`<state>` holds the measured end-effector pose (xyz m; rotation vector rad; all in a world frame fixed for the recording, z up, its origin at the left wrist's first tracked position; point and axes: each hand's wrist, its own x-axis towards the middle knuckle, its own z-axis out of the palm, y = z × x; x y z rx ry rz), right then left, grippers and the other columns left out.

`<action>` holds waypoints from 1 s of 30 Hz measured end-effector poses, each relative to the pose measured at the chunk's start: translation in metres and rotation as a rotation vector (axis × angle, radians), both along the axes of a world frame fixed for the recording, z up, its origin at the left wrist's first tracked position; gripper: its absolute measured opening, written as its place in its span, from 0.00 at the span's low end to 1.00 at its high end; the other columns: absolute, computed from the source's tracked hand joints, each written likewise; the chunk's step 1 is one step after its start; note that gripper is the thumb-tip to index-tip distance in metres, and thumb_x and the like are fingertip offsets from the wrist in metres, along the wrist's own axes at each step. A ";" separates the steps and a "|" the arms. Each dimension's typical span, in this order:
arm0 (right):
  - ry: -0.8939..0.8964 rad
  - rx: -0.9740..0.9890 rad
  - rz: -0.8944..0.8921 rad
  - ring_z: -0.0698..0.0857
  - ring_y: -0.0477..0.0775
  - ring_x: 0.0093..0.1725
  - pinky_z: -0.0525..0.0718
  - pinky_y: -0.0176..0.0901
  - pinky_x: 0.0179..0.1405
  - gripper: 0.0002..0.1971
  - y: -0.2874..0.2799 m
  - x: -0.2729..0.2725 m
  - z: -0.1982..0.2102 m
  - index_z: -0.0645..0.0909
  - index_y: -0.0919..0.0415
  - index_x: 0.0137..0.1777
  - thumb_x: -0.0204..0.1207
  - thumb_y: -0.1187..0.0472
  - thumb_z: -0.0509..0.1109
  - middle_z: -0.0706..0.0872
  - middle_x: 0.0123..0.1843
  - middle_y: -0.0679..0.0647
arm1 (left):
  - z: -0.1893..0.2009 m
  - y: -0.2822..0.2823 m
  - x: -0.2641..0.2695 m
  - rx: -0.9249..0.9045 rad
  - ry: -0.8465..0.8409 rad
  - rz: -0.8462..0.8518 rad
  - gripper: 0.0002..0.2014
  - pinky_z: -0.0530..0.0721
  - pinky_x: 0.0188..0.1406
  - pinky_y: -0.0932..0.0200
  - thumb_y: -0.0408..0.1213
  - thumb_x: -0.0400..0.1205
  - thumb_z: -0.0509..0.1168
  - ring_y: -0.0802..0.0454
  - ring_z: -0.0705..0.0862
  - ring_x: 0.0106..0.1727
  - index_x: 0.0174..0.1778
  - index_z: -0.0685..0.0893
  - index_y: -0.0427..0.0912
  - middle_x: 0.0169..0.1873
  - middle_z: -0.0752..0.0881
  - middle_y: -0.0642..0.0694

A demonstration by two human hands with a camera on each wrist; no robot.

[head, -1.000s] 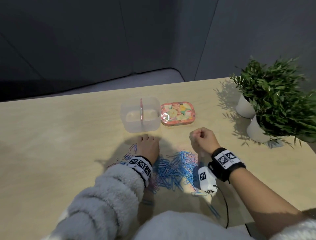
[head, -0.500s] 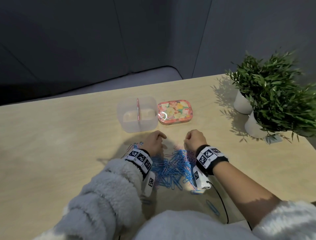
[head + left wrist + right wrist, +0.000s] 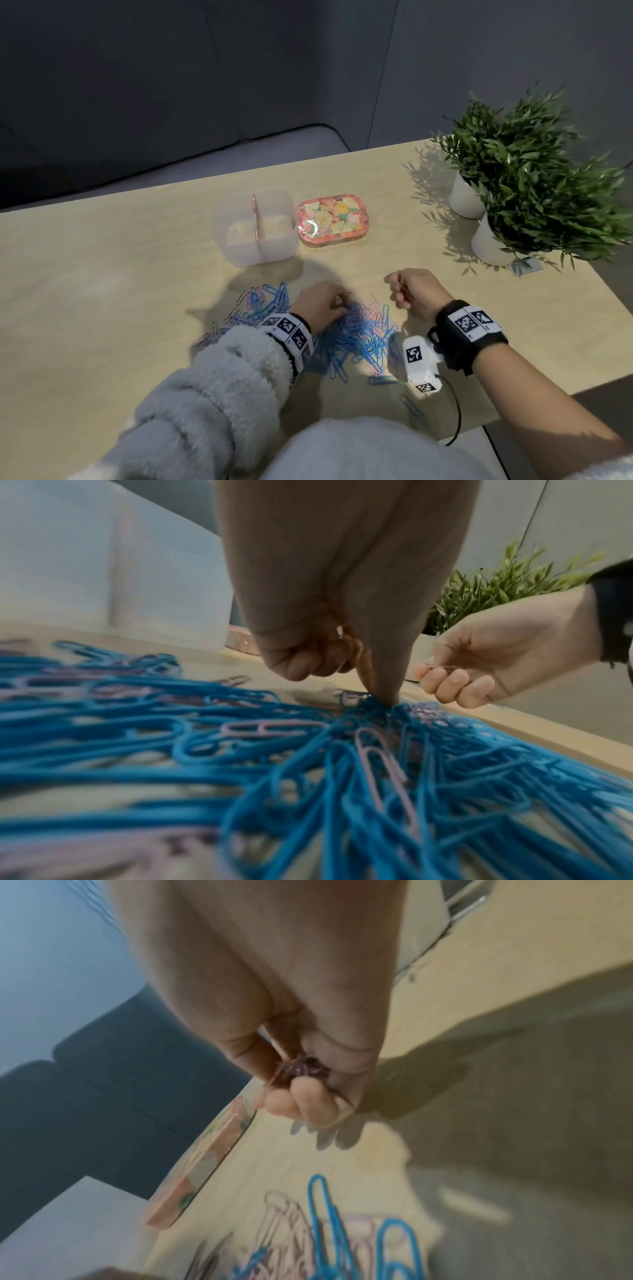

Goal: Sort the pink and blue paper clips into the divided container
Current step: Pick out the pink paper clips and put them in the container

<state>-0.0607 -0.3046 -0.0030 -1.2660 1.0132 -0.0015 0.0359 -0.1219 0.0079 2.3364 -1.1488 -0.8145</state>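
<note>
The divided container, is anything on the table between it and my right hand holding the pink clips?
Nothing visible. The right hand holds pink clips; bare table runs to the divided container. The floral tin sits beside the container, off that line.

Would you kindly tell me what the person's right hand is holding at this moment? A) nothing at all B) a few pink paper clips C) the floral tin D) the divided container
B: the right hand has its fingers curled around a small bunch of pink paper clips, raised off the table beside the pile.
</note>
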 end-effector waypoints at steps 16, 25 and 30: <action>0.392 -0.760 0.581 0.87 0.58 0.44 0.80 0.43 0.42 0.07 0.041 -0.002 0.002 0.79 0.54 0.32 0.71 0.59 0.70 0.89 0.38 0.52 | 0.001 -0.019 0.012 0.007 -0.071 0.151 0.13 0.77 0.48 0.55 0.42 0.77 0.67 0.47 0.79 0.49 0.52 0.77 0.39 0.50 0.78 0.44; 0.061 -0.587 0.522 0.76 0.49 0.31 0.74 0.40 0.35 0.14 0.030 0.051 0.057 0.70 0.56 0.28 0.73 0.66 0.67 0.79 0.30 0.53 | 0.014 -0.001 0.013 0.244 -0.387 -0.204 0.14 0.78 0.56 0.51 0.22 0.80 0.57 0.40 0.78 0.63 0.62 0.72 0.32 0.62 0.76 0.36; -0.105 -0.449 0.577 0.76 0.37 0.13 0.71 0.27 0.11 0.10 0.063 0.125 0.107 0.74 0.62 0.36 0.74 0.76 0.64 0.79 0.22 0.52 | 0.008 0.012 0.020 0.297 -0.369 -0.129 0.12 0.76 0.61 0.49 0.26 0.84 0.52 0.38 0.76 0.65 0.62 0.72 0.30 0.63 0.78 0.35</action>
